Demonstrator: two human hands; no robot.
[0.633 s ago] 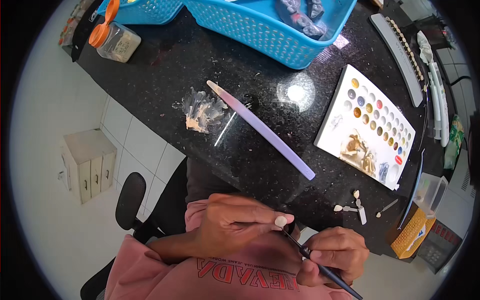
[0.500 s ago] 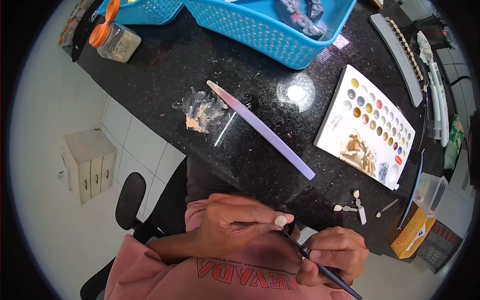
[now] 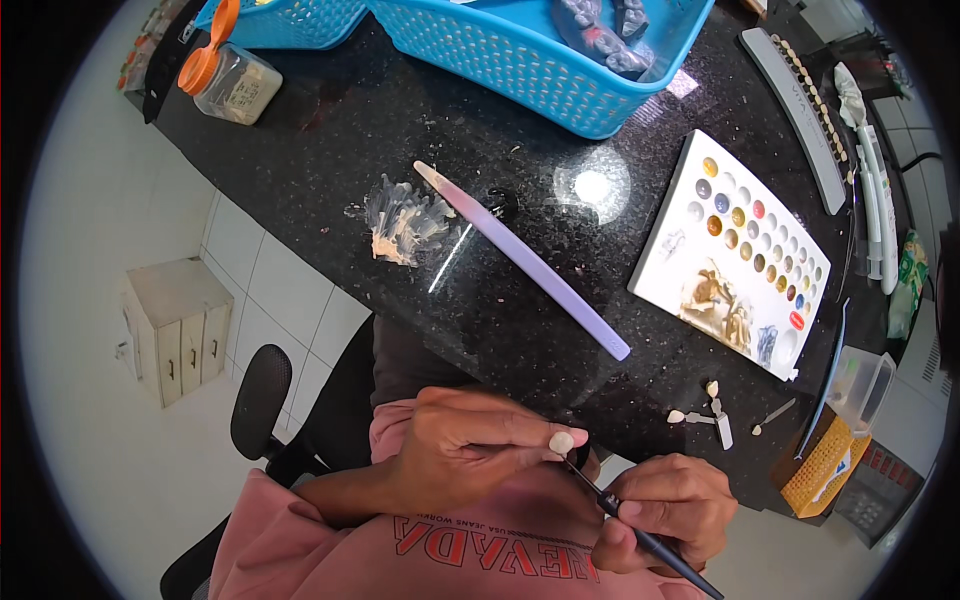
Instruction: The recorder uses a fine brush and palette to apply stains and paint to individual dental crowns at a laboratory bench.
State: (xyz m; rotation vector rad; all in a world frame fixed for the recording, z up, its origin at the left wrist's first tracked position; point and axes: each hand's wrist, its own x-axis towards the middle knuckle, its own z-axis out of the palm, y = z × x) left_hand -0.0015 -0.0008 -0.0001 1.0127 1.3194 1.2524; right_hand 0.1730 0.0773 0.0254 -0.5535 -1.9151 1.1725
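Between the thumb and fingertips of my left hand (image 3: 465,440) is a small, rounded, off-white dental crown (image 3: 561,441), held just past the table's near edge. My right hand (image 3: 672,500) pinches a fine brush (image 3: 655,547) with a dark handle. Its thin tip reaches up and left to the lower side of the crown; whether it touches is too small to tell. Beyond my right hand, a few loose tooth shade tabs (image 3: 722,428) lie on the black speckled table (image 3: 480,330). A white paint palette (image 3: 658,272) with wells of coloured stains and brown smears lies farther off.
A long lilac tool (image 3: 545,275) with a tan tip lies mid-table, beside a whitish paste smear (image 3: 405,225). Blue perforated baskets (image 3: 500,60) and an orange-lidded jar (image 3: 235,90) stand at the back. At right are a grey shade guide (image 3: 795,120) and a yellow woven box (image 3: 825,470).
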